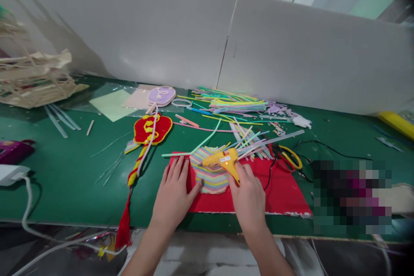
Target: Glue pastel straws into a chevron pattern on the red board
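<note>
My right hand (248, 196) grips the handle of a yellow glue gun (223, 161), whose nozzle points left over a striped pastel piece (211, 177) made of coloured strips. That piece lies on a red sheet (281, 194) on the green table (64, 181). My left hand (174, 189) lies flat with fingers spread on the left edge of the red sheet, its thumb touching the striped piece. A black cord runs from the gun toward the right.
Loose pastel strips (233, 103) lie behind the red sheet. A red and yellow ornament with a tassel (150, 131) and a lilac oval piece (161, 95) lie to the left. Pale woven material (35, 79) is stacked far left. White boards wall the back. Yellow-handled scissors (291, 157) lie right.
</note>
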`<state>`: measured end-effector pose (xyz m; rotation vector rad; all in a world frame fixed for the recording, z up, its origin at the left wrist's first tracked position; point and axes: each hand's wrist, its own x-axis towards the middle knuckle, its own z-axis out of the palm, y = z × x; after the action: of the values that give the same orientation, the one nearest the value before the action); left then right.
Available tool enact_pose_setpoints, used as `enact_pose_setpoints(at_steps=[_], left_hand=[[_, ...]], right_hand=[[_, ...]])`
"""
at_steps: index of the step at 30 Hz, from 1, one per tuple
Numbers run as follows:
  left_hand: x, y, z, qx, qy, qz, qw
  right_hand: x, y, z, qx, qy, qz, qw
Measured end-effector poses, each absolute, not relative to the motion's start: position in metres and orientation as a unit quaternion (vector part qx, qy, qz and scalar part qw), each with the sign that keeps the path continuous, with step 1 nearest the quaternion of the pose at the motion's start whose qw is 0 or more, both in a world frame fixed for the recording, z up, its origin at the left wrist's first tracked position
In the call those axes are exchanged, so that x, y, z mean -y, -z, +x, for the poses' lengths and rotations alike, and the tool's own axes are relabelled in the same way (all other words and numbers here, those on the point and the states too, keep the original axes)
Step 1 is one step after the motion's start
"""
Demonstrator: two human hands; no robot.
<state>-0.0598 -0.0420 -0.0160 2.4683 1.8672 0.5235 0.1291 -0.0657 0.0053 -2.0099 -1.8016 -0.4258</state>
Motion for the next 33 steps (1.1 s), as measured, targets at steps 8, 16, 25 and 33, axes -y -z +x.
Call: enact_pose_setpoints(at_steps=[8, 16, 25, 33], left_hand=[[0.042, 0.016, -0.060, -0.594, -0.156, 0.789, -0.008], [0.041, 0.017, -0.060, -0.594, -0.172, 0.786, -0.003], [0.041, 0.017, -0.061, -0.590, -0.159, 0.791, -0.016], [0.041, 0.017, -0.062, -0.588, -0.154, 0.793, -0.029]], right_hand=[[0.072, -0.005, 0.136, 0.643, 0.144, -0.723, 0.208], [0.080, -0.003, 0.144, 0.634, 0.148, -0.730, 0.208], [0.089, -0.003, 0.153, 0.626, 0.138, -0.738, 0.210], [0.092, -0.002, 0.159, 0.625, 0.142, -0.738, 0.212]])
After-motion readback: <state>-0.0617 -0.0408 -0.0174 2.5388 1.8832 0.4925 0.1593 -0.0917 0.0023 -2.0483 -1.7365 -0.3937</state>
